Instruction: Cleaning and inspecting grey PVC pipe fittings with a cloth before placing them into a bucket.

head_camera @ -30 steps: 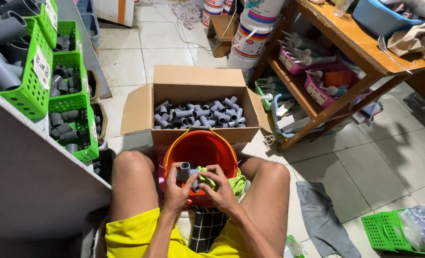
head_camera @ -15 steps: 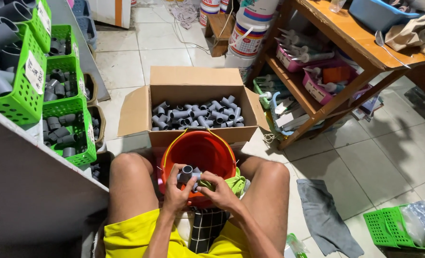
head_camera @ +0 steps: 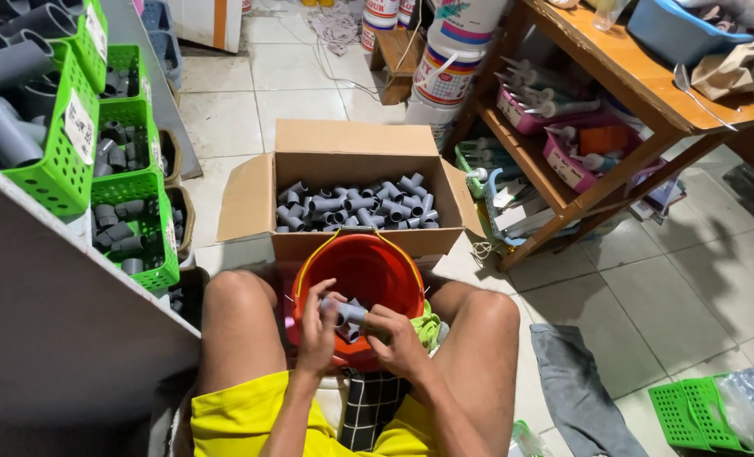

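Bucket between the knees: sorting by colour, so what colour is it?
Orange-red bucket, clearest in the head view.

Pale tiled floor, open cardboard box beyond the fingers, grey cloth right of them, green basket farther right

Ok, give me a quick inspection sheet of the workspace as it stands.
Surface: pale tiled floor; person sits on it.
Job's things: grey pipe fitting held over an orange bucket between the knees; open cardboard box of grey fittings behind it.
Clutter: grey cloth on the floor, green crate at lower right.
Grippers: left hand and right hand both grip the fitting.
Cables: thin cord across the tiles.
Surroundings: green baskets of fittings on the left, wooden shelf on the right.
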